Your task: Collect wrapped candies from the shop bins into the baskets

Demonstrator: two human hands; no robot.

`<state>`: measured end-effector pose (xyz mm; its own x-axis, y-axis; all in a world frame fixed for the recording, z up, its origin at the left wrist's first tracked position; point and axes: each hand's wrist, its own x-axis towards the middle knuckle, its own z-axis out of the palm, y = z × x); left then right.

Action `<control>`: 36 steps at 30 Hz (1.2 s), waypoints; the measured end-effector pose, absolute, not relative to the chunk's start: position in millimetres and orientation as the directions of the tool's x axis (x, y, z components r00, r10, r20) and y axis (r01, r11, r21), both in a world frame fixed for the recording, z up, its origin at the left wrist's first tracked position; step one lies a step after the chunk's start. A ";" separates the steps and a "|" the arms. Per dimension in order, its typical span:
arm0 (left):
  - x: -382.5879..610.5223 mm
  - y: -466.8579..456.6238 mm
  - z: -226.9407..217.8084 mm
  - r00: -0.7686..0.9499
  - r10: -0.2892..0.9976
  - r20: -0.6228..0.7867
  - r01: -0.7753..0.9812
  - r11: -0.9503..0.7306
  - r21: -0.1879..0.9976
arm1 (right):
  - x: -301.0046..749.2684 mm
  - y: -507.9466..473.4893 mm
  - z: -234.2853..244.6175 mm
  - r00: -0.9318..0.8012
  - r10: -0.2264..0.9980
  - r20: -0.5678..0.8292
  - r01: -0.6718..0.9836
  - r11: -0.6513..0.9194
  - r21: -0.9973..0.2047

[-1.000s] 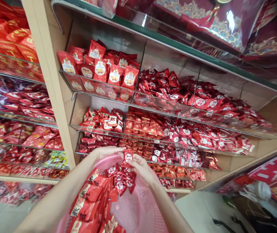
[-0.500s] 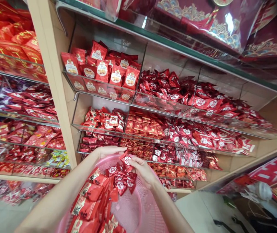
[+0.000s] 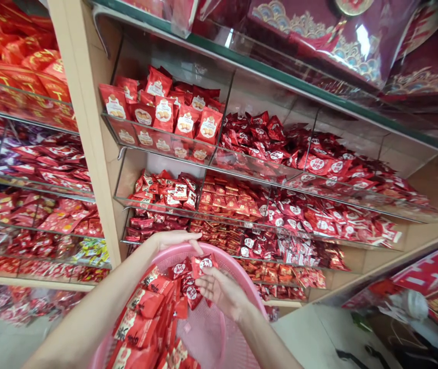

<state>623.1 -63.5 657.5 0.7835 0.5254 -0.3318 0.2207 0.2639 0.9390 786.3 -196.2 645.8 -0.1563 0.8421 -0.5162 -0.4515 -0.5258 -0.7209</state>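
Note:
A pink plastic basket (image 3: 237, 277) sits low in the middle, half full of red snack packets (image 3: 142, 307) and small dark red packets (image 3: 190, 292). My left hand (image 3: 172, 239) lies along the basket's far rim, fingers together and hooked over it, with the forearm running down the basket's left side. Inside the basket my right hand (image 3: 221, 291) is turned palm up with its fingers cupped. A few small dark red packets with a white round mark (image 3: 205, 263) rest at its fingertips.
Glass shelf bins (image 3: 242, 164) on a wooden rack face me, filled with red packets: biscuit packs (image 3: 161, 110) at the upper left, dark red packs (image 3: 318, 164) to the right. A wooden upright (image 3: 88, 138) divides off more bins at the left. Gift bags (image 3: 318, 31) lie on top.
Both hands pinched one dark red packet above the basket. The left hand has let go and stays at the rim; the right hand has dropped into the basket with the packet.

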 end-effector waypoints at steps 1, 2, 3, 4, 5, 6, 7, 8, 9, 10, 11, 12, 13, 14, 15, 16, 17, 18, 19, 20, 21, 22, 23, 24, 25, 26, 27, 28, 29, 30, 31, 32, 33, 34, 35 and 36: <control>623.6 -64.3 659.5 0.790 0.521 -0.322 0.221 0.248 0.943 | 785.7 -197.1 642.8 -0.168 0.836 -0.522 -0.439 -0.537 -0.720; 624.2 -65.1 661.4 0.795 0.516 -0.319 0.224 0.240 0.945 | 785.0 -197.4 639.5 -0.173 0.834 -0.523 -0.427 -0.542 -0.724; 624.9 -65.8 663.1 0.797 0.513 -0.319 0.229 0.233 0.945 | 784.3 -196.8 636.3 -0.173 0.834 -0.524 -0.412 -0.545 -0.731; 625.6 -66.5 664.5 0.796 0.515 -0.317 0.233 0.222 0.947 | 783.4 -195.5 633.3 -0.165 0.833 -0.529 -0.393 -0.547 -0.739; 626.4 -66.9 665.6 0.793 0.522 -0.314 0.238 0.209 0.948 | 782.5 -193.4 630.7 -0.145 0.832 -0.535 -0.372 -0.547 -0.750; 627.1 -67.1 666.2 0.790 0.529 -0.310 0.241 0.196 0.950 | 781.5 -190.8 628.8 -0.119 0.832 -0.541 -0.349 -0.546 -0.762; 627.6 -67.1 666.4 0.789 0.534 -0.305 0.243 0.184 0.952 | 780.3 -187.8 627.5 -0.092 0.832 -0.547 -0.325 -0.544 -0.773; 628.0 -66.9 666.2 0.788 0.536 -0.301 0.246 0.174 0.954 | 779.0 -184.7 626.7 -0.069 0.831 -0.551 -0.303 -0.544 -0.782; 628.1 -66.6 665.8 0.789 0.536 -0.301 0.250 0.168 0.954 | 777.6 -181.8 626.4 -0.047 0.831 -0.554 -0.287 -0.542 -0.790; 628.1 -66.2 665.0 0.788 0.536 -0.302 0.254 0.164 0.953 | 775.9 -179.3 626.3 -0.024 0.832 -0.554 -0.277 -0.538 -0.796; 627.8 -65.6 664.1 0.787 0.538 -0.303 0.257 0.162 0.953 | 774.1 -177.3 626.1 -0.006 0.835 -0.550 -0.268 -0.532 -0.804; 627.2 -64.9 662.9 0.784 0.542 -0.303 0.258 0.159 0.953 | 772.0 -176.0 625.8 0.009 0.840 -0.543 -0.258 -0.523 -0.812; 626.6 -64.2 661.7 0.781 0.547 -0.301 0.257 0.158 0.953 | 769.9 -175.3 625.1 0.027 0.847 -0.531 -0.248 -0.509 -0.824; 625.8 -63.4 660.3 0.777 0.554 -0.299 0.256 0.157 0.954 | 767.8 -175.0 624.0 0.042 0.855 -0.516 -0.237 -0.493 -0.837; 624.9 -62.5 659.1 0.774 0.557 -0.300 0.257 0.156 0.954 | 765.8 -175.1 622.5 0.054 0.864 -0.500 -0.226 -0.477 -0.849; 624.1 -61.7 658.0 0.773 0.558 -0.302 0.261 0.154 0.953 | 763.9 -175.3 620.7 0.061 0.872 -0.485 -0.215 -0.463 -0.860; 623.4 -61.0 657.2 0.773 0.558 -0.303 0.266 0.150 0.952 | 762.3 -175.4 618.7 0.065 0.879 -0.472 -0.204 -0.451 -0.869; 622.7 -60.5 656.8 0.774 0.558 -0.301 0.268 0.142 0.953 | 760.9 -175.5 616.7 0.066 0.884 -0.462 -0.192 -0.443 -0.876; 622.2 -60.2 656.8 0.777 0.557 -0.294 0.268 0.131 0.954 | 759.8 -175.3 614.7 0.065 0.886 -0.458 -0.178 -0.442 -0.879; 621.8 -60.1 657.1 0.782 0.555 -0.284 0.265 0.117 0.957 | 758.9 -175.1 613.1 0.063 0.886 -0.459 -0.162 -0.445 -0.881; 621.5 -60.1 657.7 0.787 0.554 -0.272 0.261 0.102 0.960 | 758.2 -175.0 612.0 0.062 0.884 -0.463 -0.145 -0.451 -0.881; 621.2 -60.4 658.3 0.790 0.554 -0.263 0.259 0.087 0.962 | 757.7 -175.1 611.6 0.061 0.880 -0.470 -0.131 -0.460 -0.878; 620.9 -60.7 659.0 0.792 0.554 -0.258 0.261 0.074 0.962 | 757.4 -175.7 611.7 0.062 0.875 -0.480 -0.119 -0.471 -0.874; 620.6 -61.1 659.4 0.792 0.555 -0.255 0.265 0.063 0.962 | 757.4 -177.0 612.5 0.065 0.869 -0.490 -0.111 -0.482 -0.869; 620.2 -61.4 659.5 0.791 0.557 -0.253 0.268 0.057 0.962 | 757.6 -179.2 613.8 0.067 0.864 -0.499 -0.103 -0.491 -0.865; 619.7 -61.6 659.3 0.788 0.561 -0.254 0.269 0.058 0.961 | 758.1 -182.2 615.4 0.063 0.859 -0.508 -0.093 -0.502 -0.860; 619.1 -61.8 658.8 0.783 0.565 -0.259 0.270 0.066 0.961 | 759.0 -186.0 617.1 0.053 0.855 -0.516 -0.078 -0.512 -0.855; 618.5 -61.9 658.2 0.779 0.568 -0.267 0.271 0.080 0.959 | 760.2 -190.2 618.6 0.037 0.856 -0.516 -0.057 -0.514 -0.856; 617.9 -61.9 657.5 0.774 0.570 -0.277 0.272 0.096 0.958 | 761.7 -194.4 619.9 0.017 0.865 -0.501 -0.023 -0.501 -0.865; 617.4 -62.0 657.0 0.771 0.570 -0.283 0.272 0.107 0.956 | 763.5 -198.2 620.8 -0.007 0.883 -0.468 0.030 -0.468 -0.883; 617.1 -62.1 656.8 0.772 0.569 -0.285 0.270 0.112 0.956 | 765.2 -201.2 621.4 -0.033 0.910 -0.414 0.101 -0.409 -0.907; 617.0 -62.2 656.9 0.776 0.565 -0.280 0.266 0.109 0.958 | 766.9 -203.0 621.8 -0.059 0.937 -0.343 0.185 -0.328 -0.926; 617.2 -62.5 657.3 0.783 0.560 -0.272 0.261 0.101 0.960 | 768.3 -203.5 622.1 -0.087 0.959 -0.271 0.273 -0.238 -0.932; 617.6 -62.8 658.0 0.791 0.553 -0.263 0.255 0.094 0.962 | 769.3 -202.7 622.4 -0.110 0.972 -0.208 0.354 -0.157 -0.922; 618.3 -63.2 658.8 0.798 0.545 -0.257 0.249 0.091 0.964 | 769.9 -200.7 622.9 -0.127 0.978 -0.163 0.420 -0.096 -0.902; 619.2 -63.6 659.5 0.803 0.538 -0.257 0.245 0.095 0.965 | 770.0 -197.9 623.4 -0.136 0.981 -0.138 0.466 -0.059 -0.883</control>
